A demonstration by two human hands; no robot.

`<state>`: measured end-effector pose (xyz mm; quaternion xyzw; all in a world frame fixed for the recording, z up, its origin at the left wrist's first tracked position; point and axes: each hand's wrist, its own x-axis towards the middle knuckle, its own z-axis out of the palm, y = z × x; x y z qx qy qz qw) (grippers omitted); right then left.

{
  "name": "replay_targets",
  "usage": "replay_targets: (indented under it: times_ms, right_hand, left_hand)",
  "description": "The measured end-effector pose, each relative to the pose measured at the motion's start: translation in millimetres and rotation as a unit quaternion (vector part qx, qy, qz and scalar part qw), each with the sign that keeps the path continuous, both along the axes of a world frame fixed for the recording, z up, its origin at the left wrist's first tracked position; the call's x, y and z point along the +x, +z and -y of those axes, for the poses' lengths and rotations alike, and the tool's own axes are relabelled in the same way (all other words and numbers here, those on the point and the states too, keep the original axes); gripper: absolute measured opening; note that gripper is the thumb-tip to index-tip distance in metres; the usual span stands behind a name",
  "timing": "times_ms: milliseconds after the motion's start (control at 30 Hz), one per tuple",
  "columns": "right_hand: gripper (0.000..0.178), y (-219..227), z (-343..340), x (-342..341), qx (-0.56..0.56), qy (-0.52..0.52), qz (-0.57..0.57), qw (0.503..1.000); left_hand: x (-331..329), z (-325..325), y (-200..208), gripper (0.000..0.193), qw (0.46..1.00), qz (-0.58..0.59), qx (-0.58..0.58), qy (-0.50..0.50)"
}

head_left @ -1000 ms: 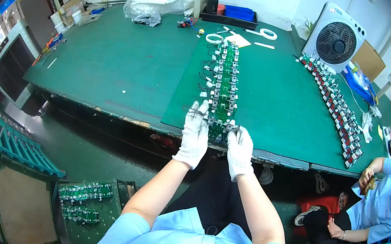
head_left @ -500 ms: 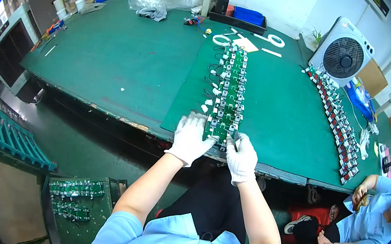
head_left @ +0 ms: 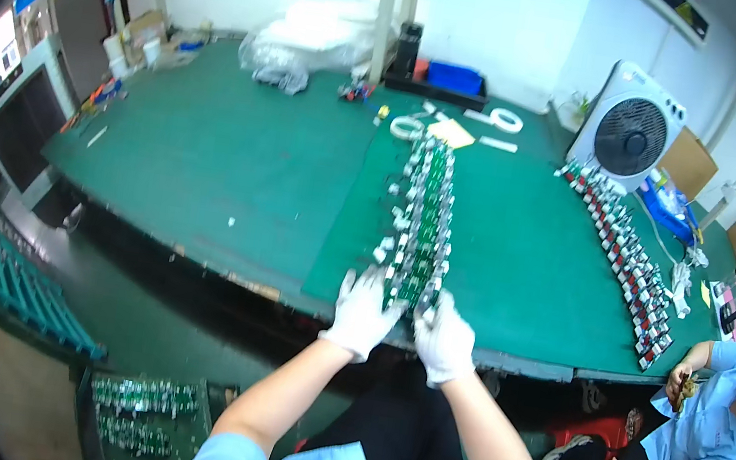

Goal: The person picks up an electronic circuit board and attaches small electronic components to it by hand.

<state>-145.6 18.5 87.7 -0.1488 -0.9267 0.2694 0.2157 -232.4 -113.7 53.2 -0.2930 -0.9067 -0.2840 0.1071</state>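
Note:
A long row of green circuit boards (head_left: 430, 211) with small pale and dark parts runs away from me across the green table mat. At its near end, my left hand (head_left: 363, 316) in a white glove rests against the left edge, fingers stretched out and thumb touching the nearest board. My right hand (head_left: 445, 339), also gloved, is closed at the right corner of that board. Between its thumb and fingers is a small dark thing, too unclear to name. White connectors (head_left: 384, 249) on dark wires lie along the row's left side.
Another row of boards with red and white parts (head_left: 620, 256) lies to the right, below a box fan (head_left: 631, 135). Tape rolls (head_left: 506, 120) and a dark tray (head_left: 398, 82) are at the back. More boards (head_left: 145, 395) lie low on the left. A co-worker (head_left: 705, 409) sits at right.
The whole view has tilted, so the table sits lower in the picture. Both hands stay at the near end of the row; the right fingers have shifted slightly around the board's corner.

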Motion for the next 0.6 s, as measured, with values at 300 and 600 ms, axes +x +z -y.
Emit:
replay_targets:
  times_ms: [300,600]
  right_hand:
    - [0.025,-7,-18,-41,0.047,-0.032,0.001,0.998]
    - [0.055,1,-19,-10,-0.038,-0.06,0.048,0.996]
  left_hand:
    - [-39,-29,-1,0.065,0.998,0.058,-0.023,0.026]
    - [-43,-31,-1,0.063,0.998,0.047,0.044,0.024]
